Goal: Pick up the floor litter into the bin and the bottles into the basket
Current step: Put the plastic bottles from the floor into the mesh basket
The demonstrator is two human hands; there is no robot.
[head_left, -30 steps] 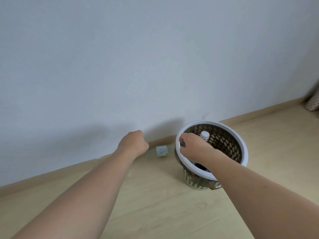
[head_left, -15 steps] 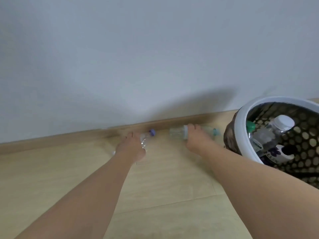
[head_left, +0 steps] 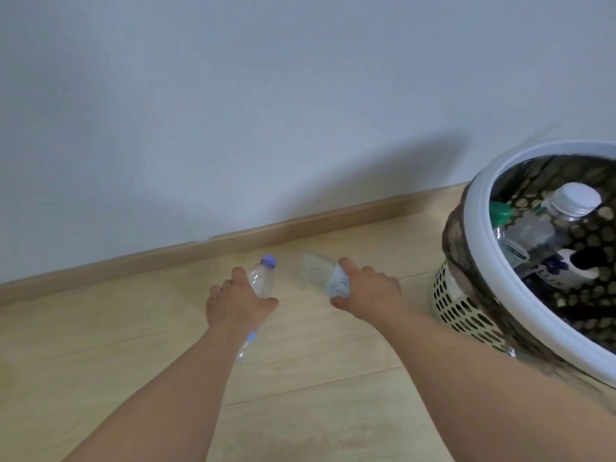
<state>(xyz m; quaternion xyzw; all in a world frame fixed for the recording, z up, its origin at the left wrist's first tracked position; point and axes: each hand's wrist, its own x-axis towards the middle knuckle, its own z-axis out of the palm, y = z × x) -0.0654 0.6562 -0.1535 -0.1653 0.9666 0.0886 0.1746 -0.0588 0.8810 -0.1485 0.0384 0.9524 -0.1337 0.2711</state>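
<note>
Gripping 2 clear plastic bottles above the wooden floor (head_left: 300, 378), the hands are each curled round 1. The left hand (head_left: 238, 303) holds the purple-capped bottle (head_left: 263, 278), cap pointing toward the skirting board (head_left: 300, 225), with its lower end showing under the wrist. The right hand (head_left: 370, 293) clasps the second bottle (head_left: 320, 273) round its label, base pointing away; the label's pale blue print is too blurred to read. Just right of that hand stands the basket (head_left: 473, 208), white-rimmed, with perforated cream walls and a dark patterned liner. Inside lie more bottles: a white-capped bottle (head_left: 576, 200), a green cap (head_left: 500, 211) beside it, and a white label with dark blue lettering that looks like "LUX", partly hidden. Behind everything rises a plain pale wall (head_left: 266, 95).
</note>
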